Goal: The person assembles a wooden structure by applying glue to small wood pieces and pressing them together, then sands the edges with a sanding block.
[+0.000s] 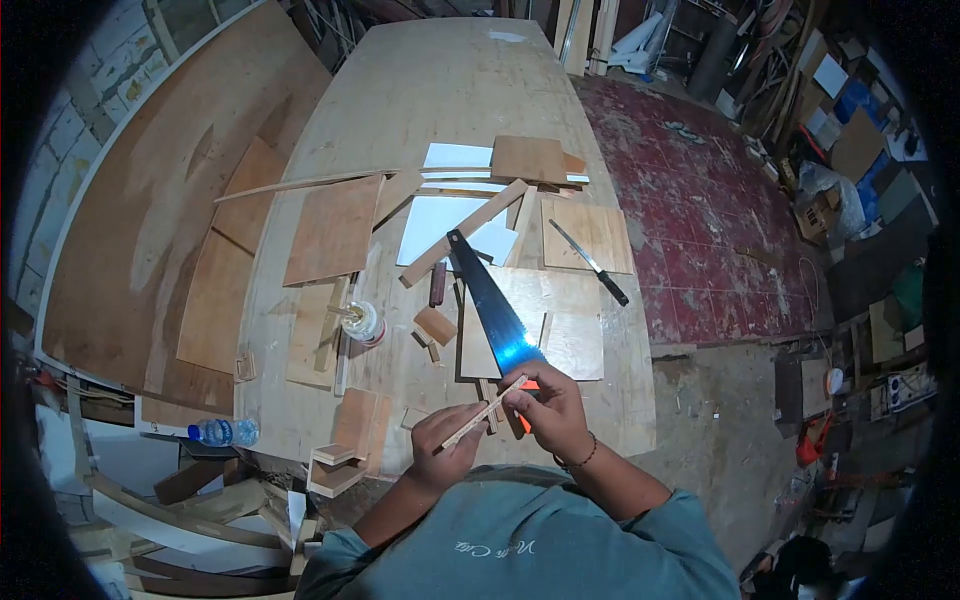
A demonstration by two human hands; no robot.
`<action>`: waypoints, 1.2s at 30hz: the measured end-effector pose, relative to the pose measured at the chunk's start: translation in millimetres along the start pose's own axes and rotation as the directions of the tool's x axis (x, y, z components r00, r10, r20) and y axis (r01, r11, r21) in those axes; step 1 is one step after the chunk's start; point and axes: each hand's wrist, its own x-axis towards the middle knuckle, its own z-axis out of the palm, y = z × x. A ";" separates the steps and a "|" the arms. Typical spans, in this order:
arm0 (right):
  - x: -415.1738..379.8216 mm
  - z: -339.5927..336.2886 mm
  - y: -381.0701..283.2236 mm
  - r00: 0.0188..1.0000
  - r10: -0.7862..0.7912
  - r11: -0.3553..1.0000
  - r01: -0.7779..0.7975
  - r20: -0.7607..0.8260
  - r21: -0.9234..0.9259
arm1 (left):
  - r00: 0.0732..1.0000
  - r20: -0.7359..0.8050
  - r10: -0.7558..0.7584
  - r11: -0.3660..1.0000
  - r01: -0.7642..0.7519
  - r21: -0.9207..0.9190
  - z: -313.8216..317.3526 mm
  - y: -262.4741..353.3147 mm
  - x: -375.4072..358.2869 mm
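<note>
A thin wooden strip [470,424] spans my two hands in front of my chest, at the near edge of the table. The fingers of my left hand [445,447] are closed on its lower left end. My right hand [552,408] pinches the upper right end between thumb and fingers. Just beyond, a hand saw [494,312] points away from me, its blade over boards and its orange handle partly hidden behind my right hand. Small wood offcuts [436,327] lie left of the blade.
On the wooden table [450,90] are a glue jar [363,323] with a stick in it, a black-handled knife-like tool [600,273], plywood pieces [333,230] and white sheets [430,228]. A water bottle [224,432] lies at the left corner. Red tiled floor [700,220] runs along the right.
</note>
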 end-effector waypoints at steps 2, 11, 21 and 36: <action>-2.2 2.2 -1.7 0.994 0.091 0.991 -0.096 0.054 0.089 | 0.997 0.004 -0.081 0.996 0.082 -0.032 -4.0 0.0 -6.1; -3.4 3.6 3.0 0.997 0.074 0.996 -0.075 0.024 0.037 | 0.975 0.032 -0.219 0.968 0.221 -0.122 -7.7 4.7 -7.9; -9.6 -5.8 -8.2 0.971 -0.135 0.986 0.110 -0.199 -0.129 | 0.959 0.040 -0.279 0.925 0.280 -0.258 14.6 10.5 -7.0; -7.3 -50.4 11.0 0.997 0.083 0.995 -0.083 0.000 0.062 | 0.901 0.112 -0.419 0.895 0.431 -0.118 38.5 18.7 -4.9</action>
